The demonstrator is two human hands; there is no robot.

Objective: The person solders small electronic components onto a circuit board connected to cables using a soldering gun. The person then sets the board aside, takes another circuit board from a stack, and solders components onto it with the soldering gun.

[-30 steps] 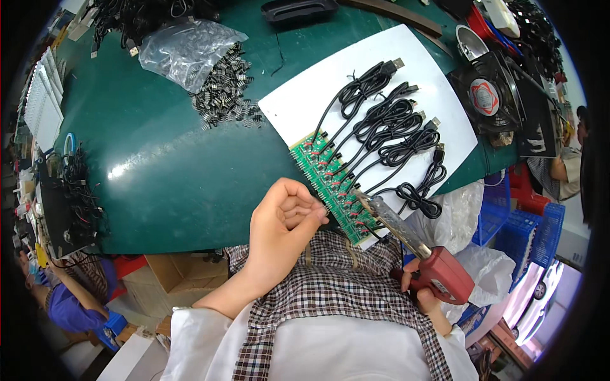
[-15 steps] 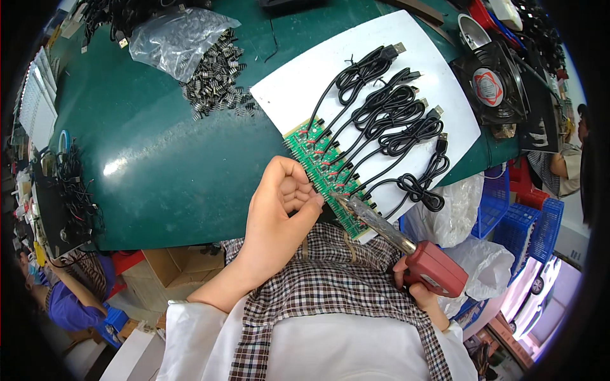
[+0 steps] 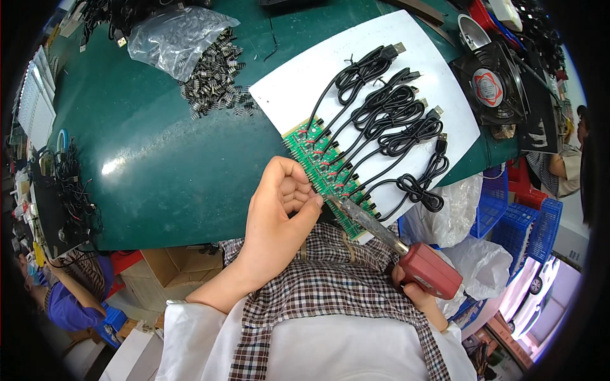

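**Red-handled soldering iron (image 3: 422,263) at green circuit boards (image 3: 327,173)**

Grasping the iron with right hand (image 3: 418,298), reaching the boards' left edge with left hand (image 3: 276,219); cannot tell if pinching anything. Beyond, on white card (image 3: 292,92), coiled black cables (image 3: 406,143); farther, heaped small parts (image 3: 216,79).

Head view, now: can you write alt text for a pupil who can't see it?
A right hand holds a red-handled soldering iron, its tip at a green circuit board, while the left hand, fingers curled, is at the board's edge. Black cables run from the board over a white sheet.
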